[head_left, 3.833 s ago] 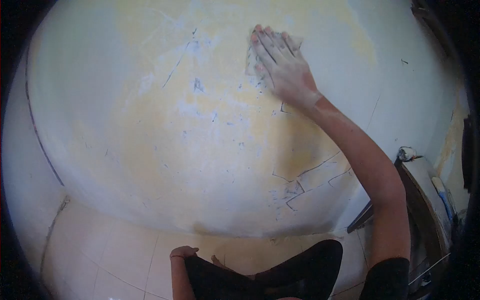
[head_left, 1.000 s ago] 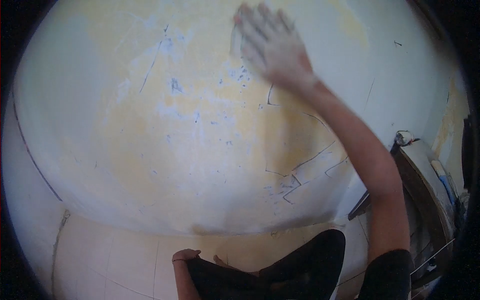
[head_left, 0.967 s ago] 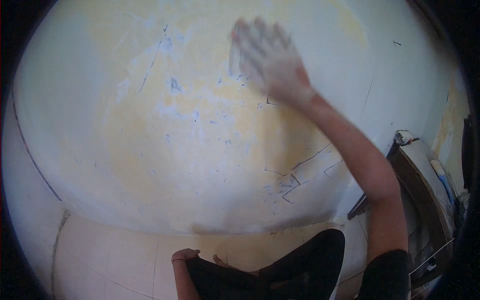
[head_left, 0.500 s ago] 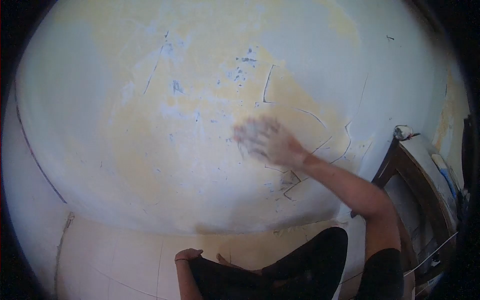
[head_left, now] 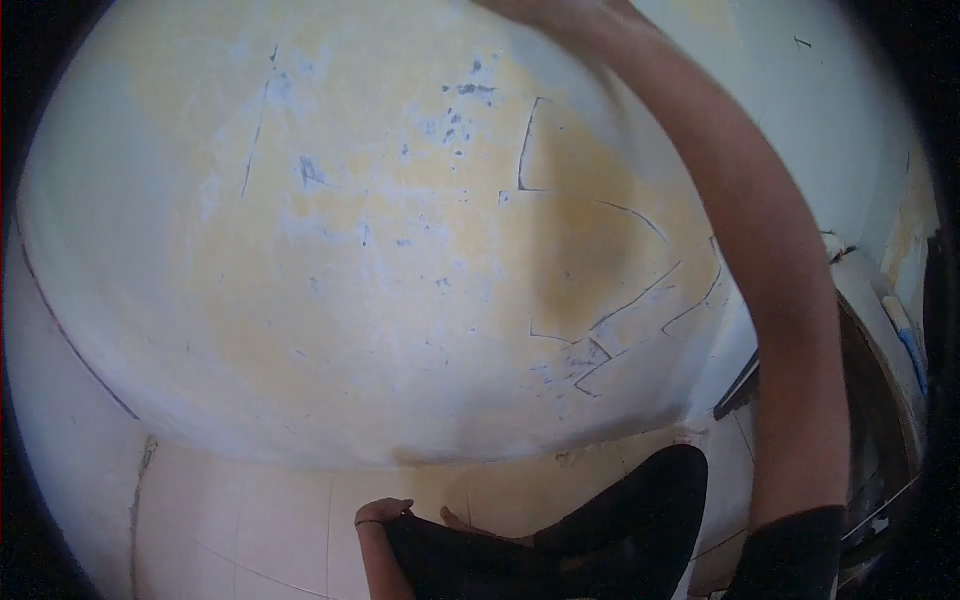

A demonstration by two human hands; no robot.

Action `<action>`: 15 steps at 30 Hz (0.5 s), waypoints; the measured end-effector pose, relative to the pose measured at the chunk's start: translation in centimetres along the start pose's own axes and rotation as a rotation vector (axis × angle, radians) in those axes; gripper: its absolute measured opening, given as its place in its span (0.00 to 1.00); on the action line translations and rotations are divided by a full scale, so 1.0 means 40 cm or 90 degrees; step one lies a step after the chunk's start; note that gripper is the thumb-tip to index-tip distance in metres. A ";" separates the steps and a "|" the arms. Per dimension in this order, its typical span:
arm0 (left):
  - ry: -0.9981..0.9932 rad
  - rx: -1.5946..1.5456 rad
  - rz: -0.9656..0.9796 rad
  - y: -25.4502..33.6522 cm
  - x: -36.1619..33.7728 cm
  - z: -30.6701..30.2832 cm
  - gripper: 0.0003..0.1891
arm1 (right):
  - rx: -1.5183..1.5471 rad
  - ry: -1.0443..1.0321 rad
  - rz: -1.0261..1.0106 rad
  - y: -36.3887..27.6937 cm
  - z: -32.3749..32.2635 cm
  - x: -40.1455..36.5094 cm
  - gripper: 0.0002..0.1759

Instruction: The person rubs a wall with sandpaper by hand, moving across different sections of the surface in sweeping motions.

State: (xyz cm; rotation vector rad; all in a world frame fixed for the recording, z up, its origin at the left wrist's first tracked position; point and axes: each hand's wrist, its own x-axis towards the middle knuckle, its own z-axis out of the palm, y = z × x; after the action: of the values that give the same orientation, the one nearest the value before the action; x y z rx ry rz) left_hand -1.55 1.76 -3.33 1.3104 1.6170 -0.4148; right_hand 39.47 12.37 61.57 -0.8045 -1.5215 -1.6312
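A wall (head_left: 420, 320) with worn yellow and pale patches, chipped spots and dark cracks fills most of the view. My right arm reaches up across its right side. At the top edge my right hand (head_left: 515, 8) is mostly cut off by the frame, near the upper wall; its fingers are hidden. My left hand (head_left: 384, 512) rests on my dark-clothed knee, thumb out, with nothing seen in it.
A dark wooden chair-like frame (head_left: 880, 370) stands at the right, partly behind my arm. A blue-and-white handled tool (head_left: 905, 340) lies on it, with a small white object (head_left: 836, 246) nearby. A nail (head_left: 803, 43) sticks from the wall. Below is the tiled floor (head_left: 285, 510).
My right hand has swept upward from the wall's middle, where it was blurred with fingers spread, to the top edge. My left hand stays on the knee. The view has shifted slightly.
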 end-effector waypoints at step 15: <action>0.070 0.081 0.024 0.013 -0.037 0.017 0.27 | 0.274 -0.257 -0.139 -0.400 -0.156 -0.605 0.33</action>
State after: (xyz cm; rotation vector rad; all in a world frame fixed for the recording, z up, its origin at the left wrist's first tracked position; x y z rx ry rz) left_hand -0.87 0.63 -2.27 1.4795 1.6760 -0.4340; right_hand 38.70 8.89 32.13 -0.7729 -2.2158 -1.2552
